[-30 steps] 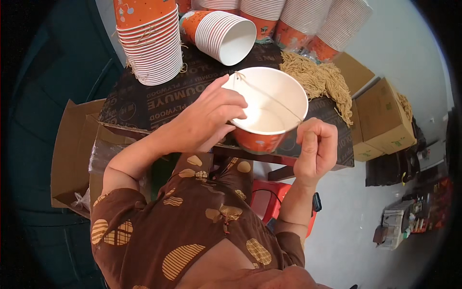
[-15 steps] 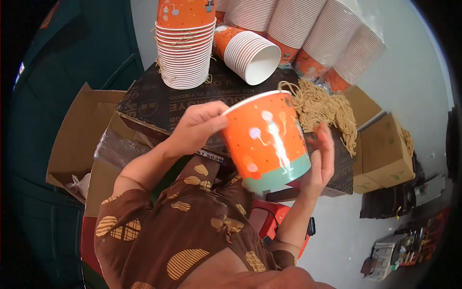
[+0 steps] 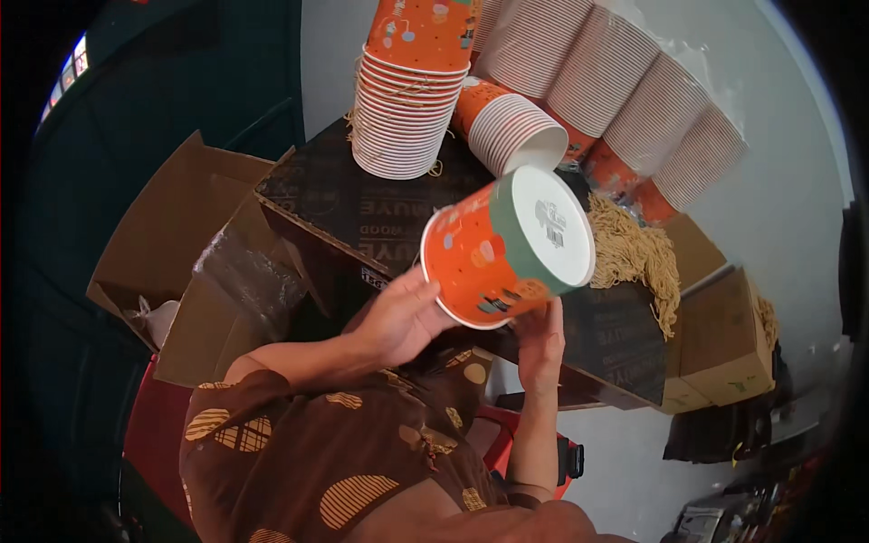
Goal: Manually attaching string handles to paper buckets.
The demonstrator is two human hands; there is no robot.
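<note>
My left hand (image 3: 407, 315) is closed on the rim of an orange and green paper bucket (image 3: 471, 258) printed with small drawings. The bucket is tilted on its side, its white base (image 3: 548, 226) turned up and to the right. Against its lower wall, close to the rim, rests my right hand (image 3: 540, 348), with some of its fingers hidden behind the bucket. Beyond stands a tall nested stack of matching buckets (image 3: 403, 127), strands of string hanging about it. A shorter stack (image 3: 511, 131) lies on its side next to it.
A dark plywood table (image 3: 326, 204) bears the stacks and a heap of tan string (image 3: 634, 244). Plastic-wrapped bucket stacks (image 3: 656, 109) lean at the back right. An open cardboard box (image 3: 181, 235) stands left, another carton (image 3: 724, 344) right. A red seat (image 3: 489, 443) is below.
The bucket has tipped over, from nearly upright to base turned up and right. My right hand has moved from its right side to under its wall. The whole view has shifted.
</note>
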